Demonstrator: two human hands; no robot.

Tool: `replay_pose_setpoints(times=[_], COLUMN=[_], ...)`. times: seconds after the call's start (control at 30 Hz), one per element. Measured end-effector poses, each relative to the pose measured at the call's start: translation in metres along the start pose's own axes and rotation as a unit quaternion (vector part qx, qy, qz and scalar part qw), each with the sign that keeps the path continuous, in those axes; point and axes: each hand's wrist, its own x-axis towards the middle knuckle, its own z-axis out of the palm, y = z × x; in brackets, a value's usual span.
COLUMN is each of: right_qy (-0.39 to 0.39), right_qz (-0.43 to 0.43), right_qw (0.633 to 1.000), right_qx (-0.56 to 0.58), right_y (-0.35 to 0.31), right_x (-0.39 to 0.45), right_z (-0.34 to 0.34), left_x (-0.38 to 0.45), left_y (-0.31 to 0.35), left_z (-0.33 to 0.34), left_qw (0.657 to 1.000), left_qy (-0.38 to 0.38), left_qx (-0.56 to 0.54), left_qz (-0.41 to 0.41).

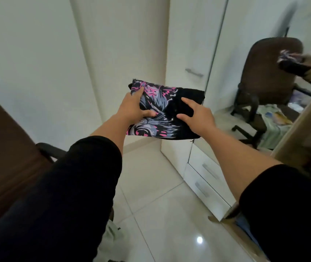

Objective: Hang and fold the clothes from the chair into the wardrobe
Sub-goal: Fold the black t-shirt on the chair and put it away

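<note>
Hands: left hand (pixel 132 107) and right hand (pixel 198 115) both grip folded black printed shirt (pixel 167 110) | held mid-air near white wardrobe (pixel 192 44) | brown chair (pixel 5 148) at left

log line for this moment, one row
stage: carrying | item: folded printed shirt | left hand: gripping it | right hand: gripping it | wardrobe: door shut

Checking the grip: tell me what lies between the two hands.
In the head view, only the folded printed garment spans between left hand and right hand, both gripping it.
</note>
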Motion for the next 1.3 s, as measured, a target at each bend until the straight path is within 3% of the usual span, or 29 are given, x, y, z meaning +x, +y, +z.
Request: replay_pose_setpoints(times=[0.27,0.57,0.97,1.3], right_qy=[0.110,0.167,0.167,0.123], right_qz=[0.175,0.340,0.436,0.485], right_qw=[0.976,0.914,0.870,0.859], right_qx=[-0.070,-0.146,-0.158,-0.110], right_y=[0.060,0.119,0.287,0.466], right_x=[-0.076,-0.171,-0.215,-0.207], right_z=[-0.062,-0.134,-0.199,-0.182], left_x=[0.011,-0.021,-0.027,-0.001], left_y=[0.087,0.194,0.317,0.346], left_z=[0.076,0.176,0.357,0.540], left_qw=[0.979,0.923,0.887,0.860], left_qy=[-0.132,-0.264,-0.351,-0.431], left_qx=[-0.030,-0.070,-0.032,0.001], left_qz=[0.154,0.272,0.300,0.272])
